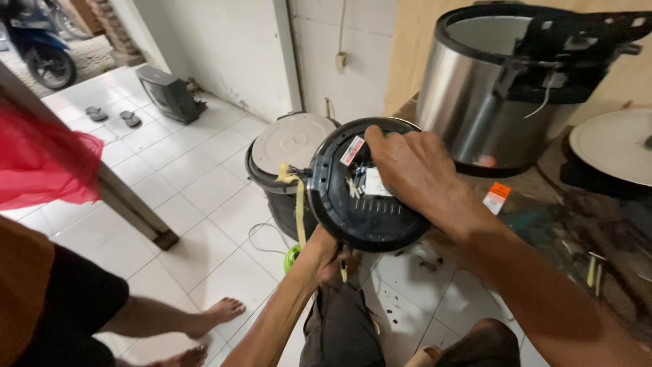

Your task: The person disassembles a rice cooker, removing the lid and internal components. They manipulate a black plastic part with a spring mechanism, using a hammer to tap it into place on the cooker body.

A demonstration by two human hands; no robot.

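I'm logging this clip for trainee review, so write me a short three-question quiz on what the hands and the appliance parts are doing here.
1. True or false: the right hand rests on top of the round black base, over its exposed wiring.
2. Where does the left hand grip that base?
A. at its lower edge, from below
B. at its top rim
C. it does not touch it
3. Fill in: the steel cooker body stands on the ______ at the right.

Key:
1. True.
2. A.
3. Workbench; another grey-lidded cooker sits on the tiled floor.
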